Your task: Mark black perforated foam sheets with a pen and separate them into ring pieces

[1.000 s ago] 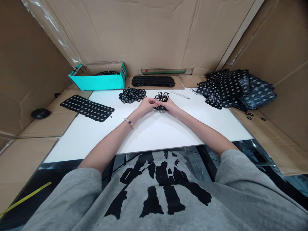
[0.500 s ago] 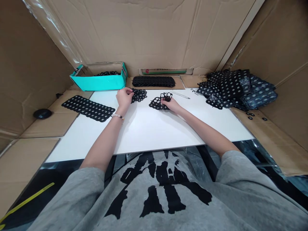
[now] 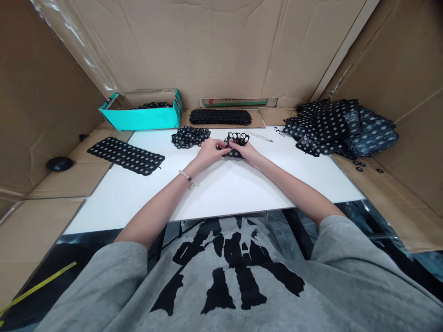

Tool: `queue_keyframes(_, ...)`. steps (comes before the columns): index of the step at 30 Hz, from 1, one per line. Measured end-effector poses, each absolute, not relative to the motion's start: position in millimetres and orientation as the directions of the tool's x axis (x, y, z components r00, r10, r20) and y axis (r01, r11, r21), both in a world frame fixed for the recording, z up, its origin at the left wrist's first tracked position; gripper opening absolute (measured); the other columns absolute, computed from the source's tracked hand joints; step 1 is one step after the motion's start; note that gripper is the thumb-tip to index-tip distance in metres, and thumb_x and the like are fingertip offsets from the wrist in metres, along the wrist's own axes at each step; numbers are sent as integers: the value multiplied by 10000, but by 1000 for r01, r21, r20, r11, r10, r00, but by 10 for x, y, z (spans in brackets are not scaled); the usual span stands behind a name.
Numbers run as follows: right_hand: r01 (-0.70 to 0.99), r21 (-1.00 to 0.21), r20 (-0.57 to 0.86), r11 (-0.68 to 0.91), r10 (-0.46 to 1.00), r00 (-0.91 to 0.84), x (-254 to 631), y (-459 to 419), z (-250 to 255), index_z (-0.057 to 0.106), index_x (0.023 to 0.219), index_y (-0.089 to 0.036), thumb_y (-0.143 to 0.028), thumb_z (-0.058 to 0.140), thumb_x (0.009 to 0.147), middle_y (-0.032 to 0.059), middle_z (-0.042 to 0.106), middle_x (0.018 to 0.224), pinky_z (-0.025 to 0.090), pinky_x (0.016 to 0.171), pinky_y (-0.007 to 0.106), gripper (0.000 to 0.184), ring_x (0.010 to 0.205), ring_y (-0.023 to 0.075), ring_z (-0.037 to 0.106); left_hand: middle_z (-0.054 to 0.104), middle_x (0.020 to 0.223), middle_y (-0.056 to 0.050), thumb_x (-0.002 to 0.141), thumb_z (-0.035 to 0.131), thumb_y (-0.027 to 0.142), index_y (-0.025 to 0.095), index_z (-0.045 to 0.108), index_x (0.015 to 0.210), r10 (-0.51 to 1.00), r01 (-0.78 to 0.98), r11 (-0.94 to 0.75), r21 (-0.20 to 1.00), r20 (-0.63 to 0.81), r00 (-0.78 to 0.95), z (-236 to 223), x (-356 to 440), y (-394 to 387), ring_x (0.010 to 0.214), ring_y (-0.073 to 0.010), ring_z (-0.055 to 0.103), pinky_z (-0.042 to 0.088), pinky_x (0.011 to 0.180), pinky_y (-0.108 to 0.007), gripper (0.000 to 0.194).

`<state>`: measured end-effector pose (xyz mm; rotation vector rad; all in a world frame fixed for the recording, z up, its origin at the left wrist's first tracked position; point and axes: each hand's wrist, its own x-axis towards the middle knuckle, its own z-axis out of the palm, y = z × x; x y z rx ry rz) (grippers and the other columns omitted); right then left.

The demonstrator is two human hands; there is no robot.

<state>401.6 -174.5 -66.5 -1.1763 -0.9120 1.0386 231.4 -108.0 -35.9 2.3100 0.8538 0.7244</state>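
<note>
Together, left hand (image 3: 208,154) and right hand (image 3: 245,153) pinch black perforated mesh (image 3: 238,138) (fingers narrow, gripping edge)

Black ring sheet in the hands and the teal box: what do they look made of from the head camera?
The black ring sheet looks like matte moulded rubber or soft plastic, since it curls up flexibly where held; the exact compound can't be told. The teal box looks like smooth-coated printed card, judging by its thin folded walls.
</note>
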Motion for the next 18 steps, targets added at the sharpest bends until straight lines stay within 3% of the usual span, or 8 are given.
queue_keyframes(6, -21, -989, 139, 146, 970, 201, 4001, -1766, -668, 705, 836, -189, -511, 888, 576, 13, 736, 827, 534, 857, 343, 453, 837, 190, 658, 715, 730, -54, 618, 838, 514, 144, 739, 722, 751, 279, -438, 855, 178, 635, -348, 2288, -1030, 696, -182, 579, 416, 678, -301, 397)
queue_keyframes(11, 63, -991, 129, 119, 973, 191, 3987, -1803, -640, 717, 812, -177, -498, 883, 575, 29, 737, 806, 534, 789, 334, 432, 818, 203, 657, 683, 661, -34, 528, 909, 491, 142, 742, 695, 783, 244, -314, 918, 104, 614, -375, 2266, -985, 627, -147, 539, 394, 615, -284, 421)
queue_keyframes(15, -54, -995, 68, 80, 978, 199, 3960, -1794, -601, 706, 828, -183, -418, 874, 548, 38, 760, 859, 541, 823, 362, 402, 843, 213, 672, 720, 733, -47, 564, 909, 426, 155, 763, 721, 795, 189, -200, 961, 46, 605, -383, 2186, -804, 650, -141, 554, 376, 600, -272, 346)
queue_keyframes(18, -82, -997, -7, 12, 975, 221, 3968, -1771, -596, 688, 804, -187, -324, 853, 524, 22, 745, 811, 544, 822, 376, 353, 796, 204, 655, 748, 834, -61, 678, 859, 383, 159, 771, 820, 901, 181, -163, 970, 72, 427, -392, 2012, -527, 699, -151, 578, 398, 628, -280, 279)
